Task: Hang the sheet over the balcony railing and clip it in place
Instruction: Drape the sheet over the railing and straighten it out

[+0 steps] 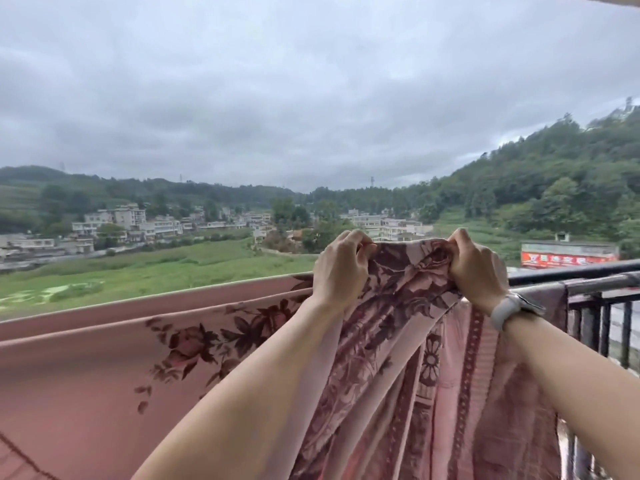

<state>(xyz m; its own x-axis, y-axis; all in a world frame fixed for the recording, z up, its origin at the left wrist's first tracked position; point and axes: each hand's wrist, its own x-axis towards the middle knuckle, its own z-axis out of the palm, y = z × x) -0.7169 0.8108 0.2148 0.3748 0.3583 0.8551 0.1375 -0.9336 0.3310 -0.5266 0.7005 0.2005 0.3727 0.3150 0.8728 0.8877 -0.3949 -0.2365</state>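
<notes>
A pink sheet point(104, 358) with dark red flower prints lies draped over the balcony railing point(588, 282) across the left and middle of the view. My left hand point(341, 268) and my right hand point(476, 268) each grip a bunched part of the sheet's upper edge, lifted a little above the rail. The cloth between them hangs down in folds towards me. A white watch sits on my right wrist. No clip shows.
The dark metal rail with upright bars runs bare to the right of the sheet. Beyond the rail is a long drop to green fields, a village point(138, 223) and wooded hills. A red sign point(568, 259) stands at the right.
</notes>
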